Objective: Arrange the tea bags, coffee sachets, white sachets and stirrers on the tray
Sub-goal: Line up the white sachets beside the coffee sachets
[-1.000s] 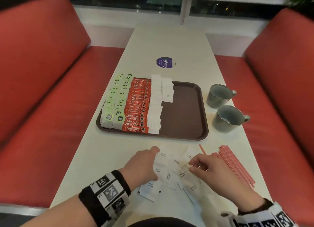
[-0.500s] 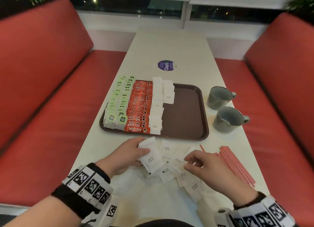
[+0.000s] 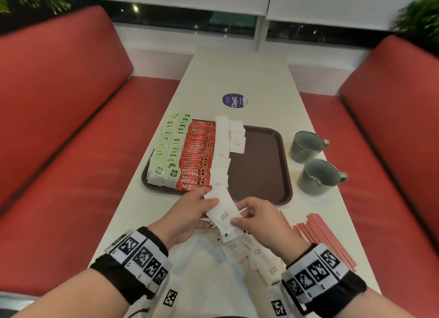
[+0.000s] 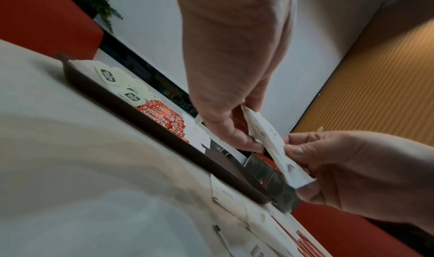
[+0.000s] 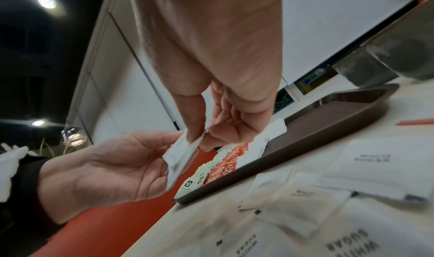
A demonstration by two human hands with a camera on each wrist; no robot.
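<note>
Both hands hold a small stack of white sugar sachets (image 3: 222,213) above the table, just in front of the brown tray (image 3: 259,165). My left hand (image 3: 204,207) grips the stack's far end, thumb on top. My right hand (image 3: 240,214) pinches its near end. The wrist views show the same stack (image 4: 270,142) (image 5: 180,153) held between both hands. On the tray lie two rows of green tea bags (image 3: 171,151), a row of red coffee sachets (image 3: 197,156) and white sachets (image 3: 221,151). More loose white sachets (image 3: 249,251) lie on the table under my hands. Red stirrers (image 3: 318,234) lie to the right.
Two grey mugs (image 3: 306,146) (image 3: 318,176) stand to the right of the tray. A purple round sticker (image 3: 233,100) is on the table beyond it. Red benches run along both sides. The tray's right half is bare.
My left hand has picked white sachets off the table and lifted them. My right hand has left the loose pile and taken hold of the stack's near end.
</note>
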